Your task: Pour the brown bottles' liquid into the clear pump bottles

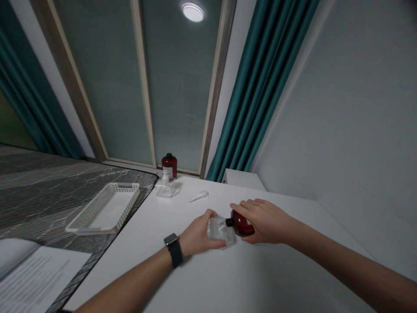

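Note:
My left hand (199, 237) is closed around a clear, squarish plastic bottle (217, 230) low over the white table. In my right hand (269, 221) is a dark red-brown bottle (240, 224), tipped on its side with its black neck pointing left. That neck meets the top of the clear bottle; whether liquid runs between them I cannot make out. Beyond my hands a white pump head (199, 196) with a thin tube lies on the table.
A second red-brown bottle (169, 164) stands at the table's far left corner, behind a clear pump bottle (165, 188). On the grey patterned surface to the left are a white basket (73, 227) and an open book (48, 274). A white box (244, 179) stands beyond the far edge.

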{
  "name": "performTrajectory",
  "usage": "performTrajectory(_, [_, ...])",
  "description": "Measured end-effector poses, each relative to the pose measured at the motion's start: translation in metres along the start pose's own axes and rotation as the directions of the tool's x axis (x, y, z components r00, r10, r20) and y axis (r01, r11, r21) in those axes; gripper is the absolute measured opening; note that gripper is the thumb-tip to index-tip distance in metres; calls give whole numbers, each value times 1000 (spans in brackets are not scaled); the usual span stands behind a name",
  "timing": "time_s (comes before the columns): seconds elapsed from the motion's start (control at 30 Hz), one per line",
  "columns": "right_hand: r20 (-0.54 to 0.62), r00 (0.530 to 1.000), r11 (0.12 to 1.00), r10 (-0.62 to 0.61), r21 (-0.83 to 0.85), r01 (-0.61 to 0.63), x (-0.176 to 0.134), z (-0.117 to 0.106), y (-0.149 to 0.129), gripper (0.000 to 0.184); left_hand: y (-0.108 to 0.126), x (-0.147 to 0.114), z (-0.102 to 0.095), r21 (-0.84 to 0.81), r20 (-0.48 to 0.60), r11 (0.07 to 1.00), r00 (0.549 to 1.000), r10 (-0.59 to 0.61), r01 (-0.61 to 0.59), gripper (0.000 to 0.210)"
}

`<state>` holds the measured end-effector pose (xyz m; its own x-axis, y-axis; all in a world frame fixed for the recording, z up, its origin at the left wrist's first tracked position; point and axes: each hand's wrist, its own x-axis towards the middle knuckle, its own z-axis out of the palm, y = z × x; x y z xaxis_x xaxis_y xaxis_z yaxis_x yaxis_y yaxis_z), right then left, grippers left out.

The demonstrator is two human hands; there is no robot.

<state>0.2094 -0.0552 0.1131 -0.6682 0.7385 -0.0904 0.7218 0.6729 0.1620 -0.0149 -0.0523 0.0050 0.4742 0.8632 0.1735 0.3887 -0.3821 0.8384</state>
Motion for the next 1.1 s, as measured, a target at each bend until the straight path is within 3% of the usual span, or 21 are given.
performTrajectory(1.1, [-5, 1000, 1000, -1, -8, 1, -1, -2, -1, 66, 1, 0, -1, 3, 3, 1000, 1000, -6, 6, 59])
